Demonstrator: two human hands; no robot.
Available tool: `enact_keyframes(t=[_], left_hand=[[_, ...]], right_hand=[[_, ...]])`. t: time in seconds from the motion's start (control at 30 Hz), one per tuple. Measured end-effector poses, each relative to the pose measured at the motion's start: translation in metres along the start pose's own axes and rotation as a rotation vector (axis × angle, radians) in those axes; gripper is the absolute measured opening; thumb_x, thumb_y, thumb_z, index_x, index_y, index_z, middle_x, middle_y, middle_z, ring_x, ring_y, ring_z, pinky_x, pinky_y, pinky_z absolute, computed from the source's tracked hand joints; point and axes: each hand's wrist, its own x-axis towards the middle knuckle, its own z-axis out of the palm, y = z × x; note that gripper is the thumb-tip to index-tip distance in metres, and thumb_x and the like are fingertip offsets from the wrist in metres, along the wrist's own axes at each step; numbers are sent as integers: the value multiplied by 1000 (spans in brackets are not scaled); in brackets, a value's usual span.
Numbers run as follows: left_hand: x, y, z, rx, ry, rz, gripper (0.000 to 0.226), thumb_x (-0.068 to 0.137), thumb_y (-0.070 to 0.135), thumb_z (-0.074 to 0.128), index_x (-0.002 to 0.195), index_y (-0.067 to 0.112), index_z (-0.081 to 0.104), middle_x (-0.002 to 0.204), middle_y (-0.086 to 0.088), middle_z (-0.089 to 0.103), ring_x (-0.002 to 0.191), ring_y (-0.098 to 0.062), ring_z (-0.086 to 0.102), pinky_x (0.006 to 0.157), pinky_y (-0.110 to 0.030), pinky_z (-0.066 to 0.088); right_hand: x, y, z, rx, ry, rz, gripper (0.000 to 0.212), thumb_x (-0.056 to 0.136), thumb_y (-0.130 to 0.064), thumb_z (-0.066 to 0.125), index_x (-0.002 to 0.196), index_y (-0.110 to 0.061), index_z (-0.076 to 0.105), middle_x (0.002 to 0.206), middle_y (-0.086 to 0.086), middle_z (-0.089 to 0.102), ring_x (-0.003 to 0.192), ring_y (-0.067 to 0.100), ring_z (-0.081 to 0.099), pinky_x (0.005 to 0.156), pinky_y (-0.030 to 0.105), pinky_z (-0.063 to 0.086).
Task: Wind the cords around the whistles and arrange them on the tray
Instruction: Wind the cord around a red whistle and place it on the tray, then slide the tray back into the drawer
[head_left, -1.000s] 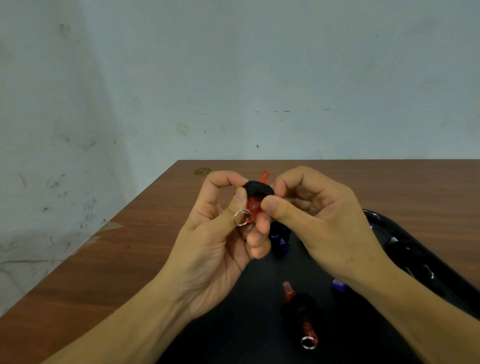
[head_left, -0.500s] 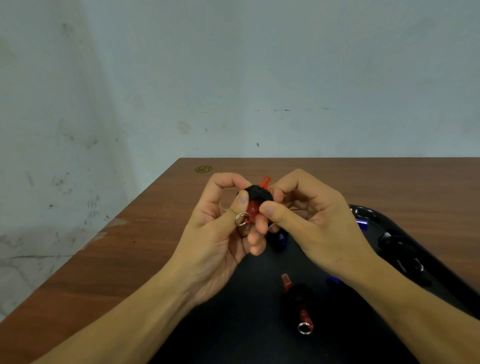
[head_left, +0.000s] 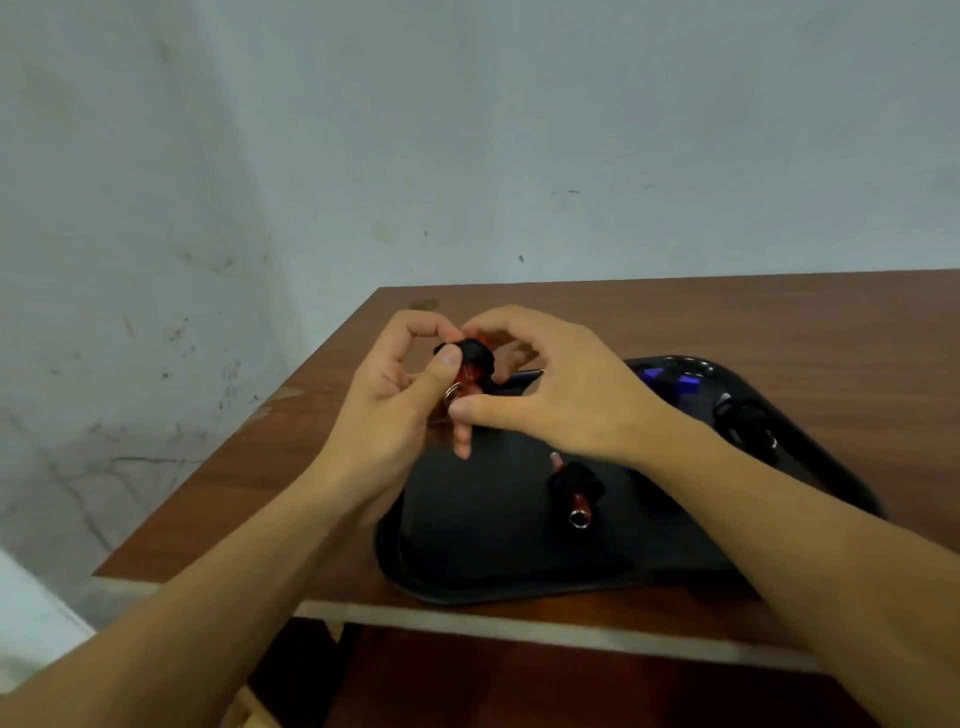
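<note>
My left hand (head_left: 395, 410) pinches a red whistle (head_left: 470, 371) wound with black cord, thumb on top, a metal ring showing at its lower end. My right hand (head_left: 561, 395) curls over the same whistle from the right, its fingertips on the far side of the cord bundle. Both hands hover above the left end of a black tray (head_left: 467, 545). On the tray lies a second red whistle (head_left: 576, 491) wrapped in black cord. A black cord bundle (head_left: 748, 421) and blue whistles (head_left: 685, 387) lie at the tray's far right.
The tray rests on a brown wooden table (head_left: 779, 322) whose left corner and near edge are in view. A plain pale wall stands behind. A small dark mark (head_left: 423, 304) sits near the table's far left corner.
The view has tilted and pulled back, so the table's near edge shows. My right thumb has slid down below the whistle's ring, and my right fingers have moved over the top of the bundle.
</note>
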Motion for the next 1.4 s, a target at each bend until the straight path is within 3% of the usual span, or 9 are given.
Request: enact_keyframes(t=[0.13, 0.33, 0.47, 0.63, 0.8, 1.0, 1.13, 1.27, 1.4], left_hand=[[-20, 1, 1, 97, -30, -34, 12, 101, 16, 46, 111, 10, 46, 71, -26, 56, 55, -29, 60, 53, -38, 55], [-44, -9, -10, 748, -37, 102, 9, 100, 20, 53, 98, 29, 56, 74, -2, 65, 58, -14, 57, 57, -36, 47], [-49, -15, -18, 943, -16, 81, 13, 91, 24, 65, 86, 36, 62, 88, 11, 59, 89, -10, 53, 81, -38, 46], [-49, -17, -21, 1099, -22, -68, 13, 90, 36, 66, 81, 44, 62, 102, 14, 52, 107, -11, 38, 88, -35, 23], [-40, -16, -22, 1103, -69, -92, 16, 90, 36, 66, 76, 42, 62, 97, 15, 58, 104, -11, 49, 96, -41, 28], [-32, -12, -32, 1014, -117, -76, 9, 89, 31, 67, 84, 39, 70, 98, 18, 59, 96, -3, 54, 98, -48, 41], [-26, -12, -45, 940, -33, 7, 16, 90, 17, 66, 100, 30, 68, 105, 9, 56, 98, -8, 57, 92, -34, 48], [-19, -15, -56, 1044, 64, 1, 12, 94, 25, 59, 107, 25, 59, 102, 7, 55, 94, -4, 53, 81, -20, 44], [-12, -24, -62, 1208, 54, -252, 32, 96, 49, 48, 114, 23, 54, 99, 5, 63, 88, -14, 61, 80, -38, 56]], right_hand=[[-17, -10, 3, -185, -12, -25, 47, 80, -59, 70, 121, -38, 61, 109, -16, 65, 93, 2, 60, 84, 30, 51], [-21, -17, 6, -479, -309, -25, 43, 80, -66, 63, 111, -36, 62, 93, -13, 66, 85, 11, 61, 77, 38, 53], [-12, -19, 11, -612, -512, -69, 47, 81, -64, 63, 111, -27, 65, 87, -8, 66, 79, 14, 61, 78, 44, 54], [-7, -20, 15, -687, -623, -67, 58, 83, -63, 64, 129, -27, 61, 100, -3, 65, 96, 20, 59, 85, 41, 52], [0, -15, 15, -635, -636, -15, 67, 79, -69, 66, 135, -34, 53, 112, -4, 53, 107, 21, 41, 92, 37, 42], [6, -10, -31, -456, -429, 79, 62, 83, -64, 64, 137, -35, 52, 128, -3, 57, 120, 17, 49, 104, 38, 40], [-2, 22, -82, -440, -193, 253, 48, 87, -54, 66, 129, -32, 58, 116, -4, 64, 110, 15, 60, 101, 36, 45], [-32, 75, -120, -466, 27, 503, 30, 94, -37, 62, 120, -21, 65, 114, -1, 63, 106, 22, 58, 97, 35, 43], [-71, 113, -130, -450, 81, 747, 28, 97, -29, 60, 119, -12, 66, 128, 13, 65, 117, 32, 59, 99, 37, 44]])
